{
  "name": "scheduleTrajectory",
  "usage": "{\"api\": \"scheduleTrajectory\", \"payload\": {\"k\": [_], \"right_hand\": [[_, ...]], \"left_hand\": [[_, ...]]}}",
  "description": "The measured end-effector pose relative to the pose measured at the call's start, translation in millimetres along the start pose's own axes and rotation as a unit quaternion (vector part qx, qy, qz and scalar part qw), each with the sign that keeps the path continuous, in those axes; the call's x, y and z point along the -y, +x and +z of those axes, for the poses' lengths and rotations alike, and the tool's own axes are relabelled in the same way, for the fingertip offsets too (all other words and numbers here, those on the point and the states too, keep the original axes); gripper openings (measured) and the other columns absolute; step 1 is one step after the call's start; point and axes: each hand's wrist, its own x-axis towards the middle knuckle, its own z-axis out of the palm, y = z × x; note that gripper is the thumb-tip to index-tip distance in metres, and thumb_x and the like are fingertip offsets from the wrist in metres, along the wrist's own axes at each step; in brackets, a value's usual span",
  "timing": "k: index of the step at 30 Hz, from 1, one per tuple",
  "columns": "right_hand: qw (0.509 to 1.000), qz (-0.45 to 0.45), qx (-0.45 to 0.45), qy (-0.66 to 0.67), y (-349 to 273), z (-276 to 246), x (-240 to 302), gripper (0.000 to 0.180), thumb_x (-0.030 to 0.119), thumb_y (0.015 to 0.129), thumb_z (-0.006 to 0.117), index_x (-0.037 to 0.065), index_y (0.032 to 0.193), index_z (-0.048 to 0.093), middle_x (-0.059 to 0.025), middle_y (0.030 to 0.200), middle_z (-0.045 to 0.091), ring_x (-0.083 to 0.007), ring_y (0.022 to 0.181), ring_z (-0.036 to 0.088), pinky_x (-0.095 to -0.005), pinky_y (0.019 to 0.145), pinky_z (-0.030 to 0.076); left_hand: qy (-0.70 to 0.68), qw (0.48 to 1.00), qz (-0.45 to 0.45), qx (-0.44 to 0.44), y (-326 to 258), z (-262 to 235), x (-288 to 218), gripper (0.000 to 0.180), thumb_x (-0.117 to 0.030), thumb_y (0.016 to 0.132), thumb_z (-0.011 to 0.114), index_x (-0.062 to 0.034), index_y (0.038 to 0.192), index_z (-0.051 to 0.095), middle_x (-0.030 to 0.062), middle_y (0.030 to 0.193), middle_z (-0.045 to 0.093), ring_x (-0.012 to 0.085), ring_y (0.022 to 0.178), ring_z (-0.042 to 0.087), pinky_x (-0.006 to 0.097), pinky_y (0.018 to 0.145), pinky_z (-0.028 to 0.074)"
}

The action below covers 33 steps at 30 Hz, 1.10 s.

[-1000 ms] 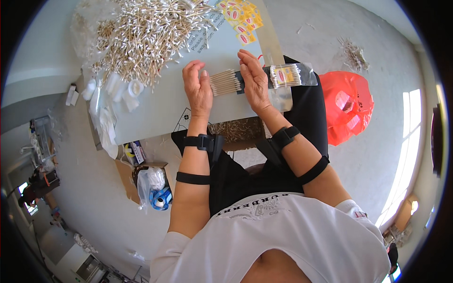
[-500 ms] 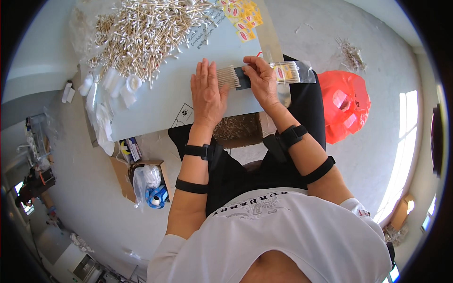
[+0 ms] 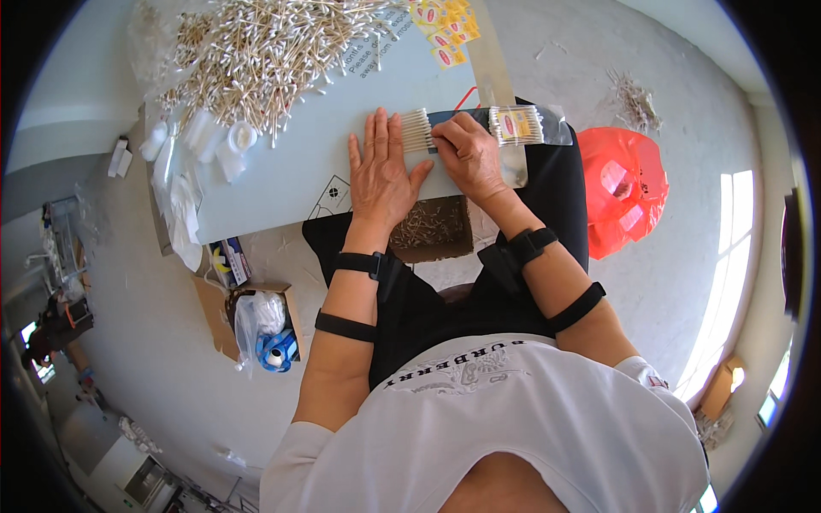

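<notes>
OK, from my end I'm seeing the L hand [image 3: 378, 175] lying flat, palm down, fingers extended w/ small gaps, thumb out to the side; it's covering the left part of a swab row [image 3: 414, 130] on the pale table [image 3: 282, 188]. R hand [image 3: 469, 158] is curling, fingers bent in, thumb & index tips close together right by the row's R end; can't tell from my view if it's pinching anything. The row is lying btwn the two hands, sticks side by side, running roughly L–R, white tips lined up on the R.

Dark strip [image 3: 443, 118] is showing behind the R hand, leading twd a flat swab pack [image 3: 528, 126] w/ yellow label, which is sitting near the table's R edge, clear film reaching past it.

Up top I'm getting a big swab pile [image 3: 274, 51], messy, plus yellow cards [image 3: 449, 38] overlapping to its R. Clear plastic rolls [image 3: 203, 141] are standing/lying near the table's L side.

Below the near edge, a brown box [image 3: 440, 244] is holding loose swabs. Red bag [image 3: 620, 205] is sitting off to the R, w/ a small stick heap [image 3: 634, 101] on the floor beyond it. Lower L, an open carton [image 3: 224, 316] is holding white plastic & a blue item [image 3: 276, 350]; can't ID the latter.
</notes>
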Motion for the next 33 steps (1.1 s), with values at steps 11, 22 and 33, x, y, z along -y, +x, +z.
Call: {"api": "scheduleTrajectory", "payload": {"k": [11,22,33], "right_hand": [[0.999,-0.031,-0.008,0.013,-2.9,-1.1,-1.1,0.009,0.002,0.077,0.068,0.004,0.085,0.067,-0.009,0.08,0.058,-0.0282,0.074,0.061,-0.035,0.064,0.05],[1.0,0.011,-0.022,0.012,1.1,2.1,1.4,0.006,0.007,0.077,0.068,0.007,0.084,0.066,-0.0084,0.078,0.058,-0.0297,0.074,0.062,-0.0386,0.064,0.051],[1.0,0.021,-0.018,-0.009,4.4,3.6,2.6,0.008,0.009,0.08,0.067,0.009,0.088,0.069,-0.0071,0.081,0.06,-0.028,0.075,0.063,-0.037,0.063,0.051]], "left_hand": [[0.028,0.999,-0.004,-0.015,0.3,3.8,0.0,0.083,-0.047,0.086,0.062,-0.0027,0.147,0.028,0.0167,0.154,0.024,0.0301,0.144,0.021,0.051,0.117,0.013],[0.034,0.999,-0.004,-0.015,1.3,5.2,0.7,0.082,-0.049,0.087,0.059,-0.0024,0.147,0.028,0.0167,0.155,0.024,0.0297,0.144,0.021,0.05,0.117,0.012],[0.03,0.999,-0.004,-0.011,0.8,5.2,1.1,0.082,-0.05,0.089,0.055,-0.001,0.148,0.026,0.0175,0.155,0.025,0.0302,0.145,0.02,0.05,0.117,0.011]]}}
